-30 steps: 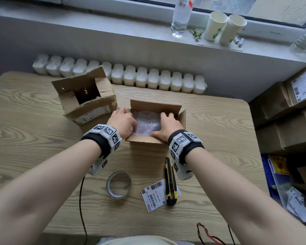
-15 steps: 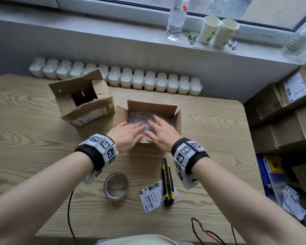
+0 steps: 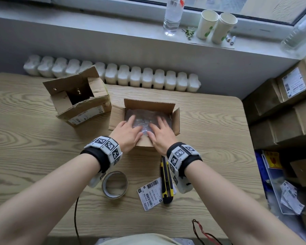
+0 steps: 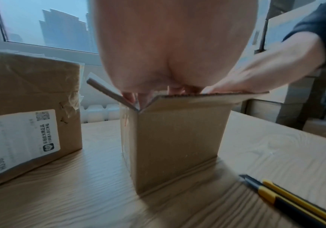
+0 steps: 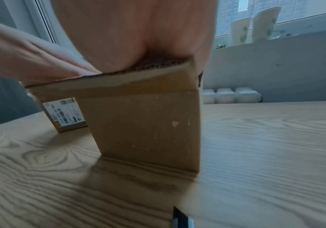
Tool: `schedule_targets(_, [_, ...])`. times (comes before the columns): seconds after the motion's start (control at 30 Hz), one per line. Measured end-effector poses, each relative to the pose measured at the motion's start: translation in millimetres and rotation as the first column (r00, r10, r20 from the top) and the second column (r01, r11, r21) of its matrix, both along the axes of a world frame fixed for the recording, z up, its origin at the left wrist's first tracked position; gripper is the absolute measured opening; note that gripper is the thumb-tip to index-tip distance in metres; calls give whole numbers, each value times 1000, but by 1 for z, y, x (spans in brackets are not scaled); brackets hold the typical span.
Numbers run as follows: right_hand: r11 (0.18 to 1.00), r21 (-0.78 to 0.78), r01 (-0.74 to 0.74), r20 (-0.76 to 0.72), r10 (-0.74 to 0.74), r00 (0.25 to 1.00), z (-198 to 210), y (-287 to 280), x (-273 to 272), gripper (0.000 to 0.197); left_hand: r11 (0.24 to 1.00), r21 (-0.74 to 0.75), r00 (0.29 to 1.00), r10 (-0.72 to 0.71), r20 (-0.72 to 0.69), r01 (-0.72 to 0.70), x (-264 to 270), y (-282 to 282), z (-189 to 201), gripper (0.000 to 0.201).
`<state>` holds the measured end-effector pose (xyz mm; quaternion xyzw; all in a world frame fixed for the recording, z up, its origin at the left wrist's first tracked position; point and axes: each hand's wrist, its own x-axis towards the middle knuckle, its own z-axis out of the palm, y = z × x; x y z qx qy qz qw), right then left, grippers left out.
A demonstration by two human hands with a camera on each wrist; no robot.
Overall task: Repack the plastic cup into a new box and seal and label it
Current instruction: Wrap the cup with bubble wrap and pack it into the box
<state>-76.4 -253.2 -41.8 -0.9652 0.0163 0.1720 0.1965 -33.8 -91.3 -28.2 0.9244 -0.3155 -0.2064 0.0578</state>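
The new cardboard box point(image 3: 149, 104) stands open mid-table. Inside lies a bubble-wrapped bundle point(image 3: 145, 119); the cup itself is hidden by the wrap. My left hand point(image 3: 131, 128) and right hand point(image 3: 159, 129) lie side by side with straight fingers, pressing down on the wrap. Both palms rest on the near flap point(image 3: 143, 142), which bends inward. In the left wrist view my left hand's fingers point(image 4: 136, 97) dip behind the box's rim point(image 4: 206, 95). In the right wrist view my palm sits on the box point(image 5: 148, 120).
The old torn box point(image 3: 81, 110) stands open to the left, close beside the new one. Near me lie a tape roll point(image 3: 114, 184), a shipping label point(image 3: 149, 193) and a yellow utility knife point(image 3: 166, 183). Stacked cartons point(image 3: 290, 106) fill the right side.
Both hands left the box's near corners and came together flat over the bubble wrap, then pushed further into the box, with the near flap bent under the palms.
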Motion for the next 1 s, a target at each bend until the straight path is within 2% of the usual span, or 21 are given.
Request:
schedule_targets(0.07, [998,28,49,-1,-49,999,-3,0,2,51,1000,-3,999,18,37,-18,6,-7,2,33])
schedule_targets(0.13, [999,17,43,-19,-42,999,-4,2,7,52,999,38,998,37,52,-39,10,-14,0,33])
schedule_targets(0.27, [997,-1,72,-93,-72,993,-4,4,17,50,988,67,991,136,11,-137,18,-24,-8,55])
schedule_targets(0.33, [993,15,114,-121,-111,986,-4,5,22,51,984,101,989,149,-5,-148,22,-28,-10,59])
schedule_targets(0.43, [988,45,150,-165,-141,976,-6,6,26,54,976,148,986,165,-27,-160,24,-33,-10,54])
schedule_targets(0.57, [984,82,157,-189,-139,972,-8,3,29,54,978,85,981,193,-33,-190,27,-28,-10,50])
schedule_targets(0.77, [989,88,121,-104,-112,988,-7,-2,19,51,993,-76,996,88,1,-88,18,-7,-10,48])
schedule_targets(0.83, [994,61,85,-38,-83,996,-7,-3,13,47,993,-103,996,70,57,-64,16,0,-8,46])
schedule_targets(0.93, [997,22,78,62,-79,995,-1,-8,8,45,991,-80,975,116,189,-103,11,10,-3,44])
schedule_targets(1.0, [997,9,80,139,-80,987,3,-11,5,43,976,-124,946,206,251,-179,8,15,2,57])
